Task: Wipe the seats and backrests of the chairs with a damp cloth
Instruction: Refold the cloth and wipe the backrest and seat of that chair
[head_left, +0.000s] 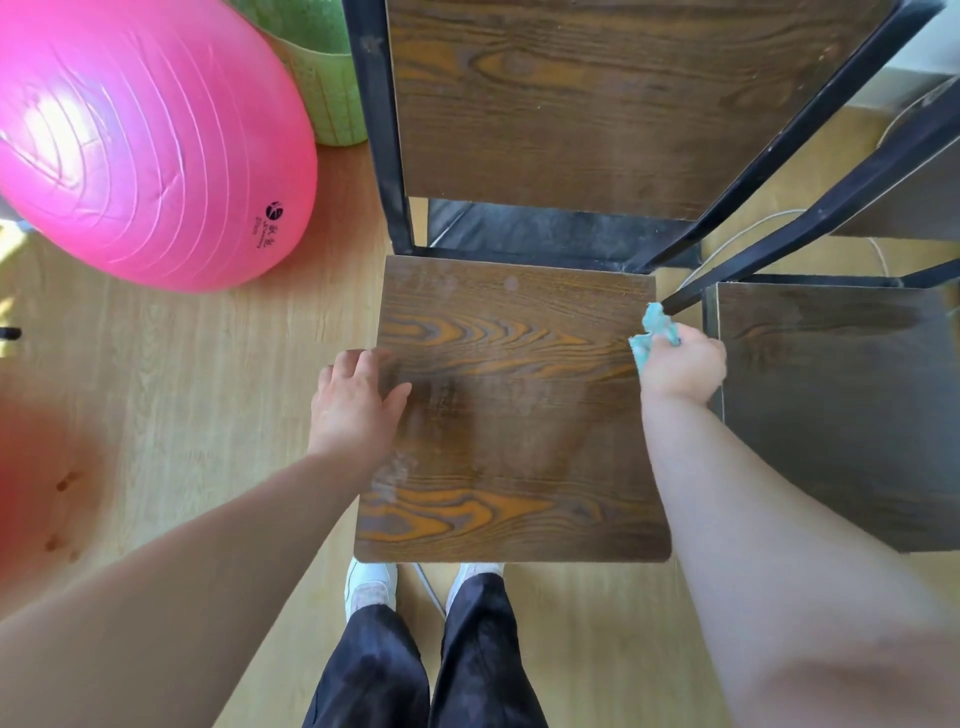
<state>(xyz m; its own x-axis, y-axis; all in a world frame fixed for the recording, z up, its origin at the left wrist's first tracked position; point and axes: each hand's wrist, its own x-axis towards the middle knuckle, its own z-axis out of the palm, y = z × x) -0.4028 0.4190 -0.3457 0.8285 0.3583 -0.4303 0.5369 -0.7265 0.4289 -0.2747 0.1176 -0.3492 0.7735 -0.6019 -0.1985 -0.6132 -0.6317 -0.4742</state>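
Two-handed: bracing the chair seat (514, 415) at 9 o'clock with a flat, spread left hand (358, 397), probably steadying it; gripping bunched teal cloth (655, 327) in right hand (683, 369) at 3 o'clock.

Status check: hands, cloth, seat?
Left hand open at left edge of seat. Right hand grips cloth at its right edge. Second chair close on the right.

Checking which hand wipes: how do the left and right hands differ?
The left hand lies open, fingers flat on the chair seat's left edge; the right hand grips the teal cloth. The left hand is mid-edge; the right hand is at the right edge, nearer the backrest. Both are at the same seat.
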